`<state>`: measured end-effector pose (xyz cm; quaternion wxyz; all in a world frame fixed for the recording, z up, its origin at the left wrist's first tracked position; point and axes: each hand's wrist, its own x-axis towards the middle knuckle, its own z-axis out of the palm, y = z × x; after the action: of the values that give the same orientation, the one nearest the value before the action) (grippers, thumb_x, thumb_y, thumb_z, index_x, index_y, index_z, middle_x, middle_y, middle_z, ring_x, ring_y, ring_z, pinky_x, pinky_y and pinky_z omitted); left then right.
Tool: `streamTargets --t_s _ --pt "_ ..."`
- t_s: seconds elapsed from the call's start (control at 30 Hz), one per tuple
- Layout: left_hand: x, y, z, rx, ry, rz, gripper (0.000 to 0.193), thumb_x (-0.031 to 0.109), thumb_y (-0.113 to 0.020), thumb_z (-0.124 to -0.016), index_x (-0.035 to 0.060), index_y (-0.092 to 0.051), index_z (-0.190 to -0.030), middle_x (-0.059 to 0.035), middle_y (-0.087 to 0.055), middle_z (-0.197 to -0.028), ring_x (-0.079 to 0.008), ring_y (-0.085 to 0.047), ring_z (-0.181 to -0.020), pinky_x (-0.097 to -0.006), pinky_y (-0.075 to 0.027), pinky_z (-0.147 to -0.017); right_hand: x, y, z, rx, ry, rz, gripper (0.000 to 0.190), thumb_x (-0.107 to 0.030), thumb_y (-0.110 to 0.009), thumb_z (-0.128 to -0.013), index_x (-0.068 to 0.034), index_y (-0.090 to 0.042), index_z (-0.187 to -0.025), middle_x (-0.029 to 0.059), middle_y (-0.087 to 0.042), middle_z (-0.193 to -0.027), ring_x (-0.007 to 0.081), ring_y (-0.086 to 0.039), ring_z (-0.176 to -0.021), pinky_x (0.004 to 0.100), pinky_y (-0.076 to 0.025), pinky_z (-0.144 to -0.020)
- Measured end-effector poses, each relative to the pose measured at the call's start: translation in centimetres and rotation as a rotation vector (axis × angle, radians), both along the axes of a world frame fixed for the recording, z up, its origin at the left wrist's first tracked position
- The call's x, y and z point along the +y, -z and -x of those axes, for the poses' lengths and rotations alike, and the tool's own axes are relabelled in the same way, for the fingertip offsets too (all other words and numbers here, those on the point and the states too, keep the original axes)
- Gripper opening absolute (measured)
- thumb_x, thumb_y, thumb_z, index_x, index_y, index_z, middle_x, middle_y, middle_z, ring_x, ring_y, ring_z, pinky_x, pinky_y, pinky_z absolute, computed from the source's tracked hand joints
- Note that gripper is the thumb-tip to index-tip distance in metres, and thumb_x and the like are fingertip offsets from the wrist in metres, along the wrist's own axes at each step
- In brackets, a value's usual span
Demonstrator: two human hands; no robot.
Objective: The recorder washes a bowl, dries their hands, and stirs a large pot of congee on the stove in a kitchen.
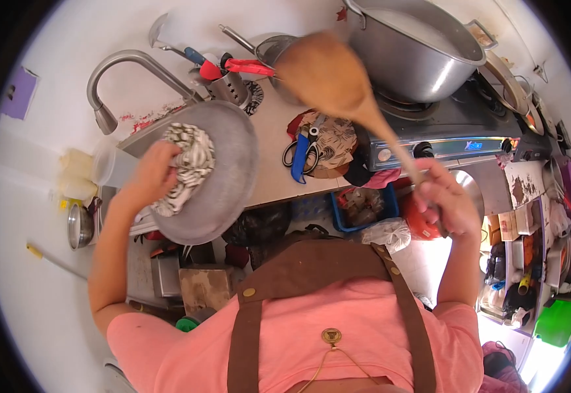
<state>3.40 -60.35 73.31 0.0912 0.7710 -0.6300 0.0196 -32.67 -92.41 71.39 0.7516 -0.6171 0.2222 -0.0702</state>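
My left hand (155, 177) grips a bunched black-and-white patterned cloth (189, 154), which lies against a large round grey metal lid or pan (231, 167) at the sink. Whether my fingers also hold the metal rim is hidden. On the right, my right hand (445, 199) is closed around the handle of a large wooden spoon (327, 73), raised with its broad bowl up in front of the counter and slightly blurred. Between the hands, scissors (313, 131) and a blue-handled tool (301, 159) lie on a patterned cloth pad (339, 140).
A big metal pot (418, 54) with whitish liquid stands on the gas stove (443, 142). An arched faucet (138, 56), a utensil holder (229, 88) and a strainer (275, 49) are at the back. Below the counter sits a blue basket (366, 209).
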Motion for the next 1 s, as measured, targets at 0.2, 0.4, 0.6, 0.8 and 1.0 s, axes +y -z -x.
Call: streamTargets --t_s 0.2,0.4,0.6,0.8,1.0 --pt "3.9 -8.1 0.6 -0.059 -0.286 -0.064 0.035 -0.003 -0.048 -0.071 0.0006 -0.041 -0.104 -0.0164 -0.046 -0.096 -0.0316 -0.047 -0.093 -0.0342 -0.039 -0.081 2.4 4.6 -5.3 0.113 -0.313 -0.195 0.038 -0.007 -0.042 -0.080 -0.005 -0.038 -0.118 0.0018 -0.050 -0.070 0.0060 -0.040 -0.046 0.0171 -0.031 -0.043" --pt "3.1 -14.7 1.1 -0.157 -0.305 -0.041 0.031 -0.003 -0.046 -0.073 0.0004 -0.041 -0.104 -0.0141 -0.047 -0.096 -0.0277 -0.048 -0.092 -0.0313 -0.039 -0.079 6.1 10.5 -12.1 0.089 -0.289 -0.464 0.046 -0.005 -0.040 -0.078 -0.007 -0.033 -0.123 0.0046 -0.051 -0.074 0.0100 -0.046 -0.054 0.0236 -0.040 -0.049" --pt "-2.9 -18.9 1.0 -0.226 -0.203 0.047 0.028 -0.001 -0.043 -0.075 0.0036 -0.042 -0.103 -0.0106 -0.050 -0.090 -0.0213 -0.048 -0.078 -0.0276 -0.041 -0.069 10.2 14.8 -18.1 0.073 -0.049 -0.495 0.056 -0.002 -0.040 -0.077 -0.009 -0.023 -0.130 0.0071 -0.051 -0.082 0.0141 -0.050 -0.064 0.0286 -0.044 -0.059" --pt "-12.2 -21.6 0.7 -0.214 0.046 0.089 0.026 0.001 -0.042 -0.073 0.0034 -0.042 -0.099 -0.0090 -0.048 -0.081 -0.0163 -0.042 -0.068 -0.0278 -0.037 -0.062 12.9 17.2 -22.2 0.050 0.015 -0.186 0.064 -0.006 -0.043 -0.077 -0.005 -0.015 -0.135 0.0176 -0.045 -0.111 0.0235 -0.047 -0.097 0.0344 -0.038 -0.083" --pt "-23.3 -22.6 1.0 -0.284 0.196 0.081 0.030 0.003 -0.043 -0.071 0.0041 -0.043 -0.101 -0.0099 -0.049 -0.081 -0.0175 -0.044 -0.070 -0.0278 -0.038 -0.064 13.5 16.1 -21.7 0.045 -0.084 0.233 0.074 -0.016 -0.052 -0.073 -0.002 -0.014 -0.135 0.0226 -0.013 -0.139 0.0288 -0.010 -0.131 0.0350 -0.011 -0.106"
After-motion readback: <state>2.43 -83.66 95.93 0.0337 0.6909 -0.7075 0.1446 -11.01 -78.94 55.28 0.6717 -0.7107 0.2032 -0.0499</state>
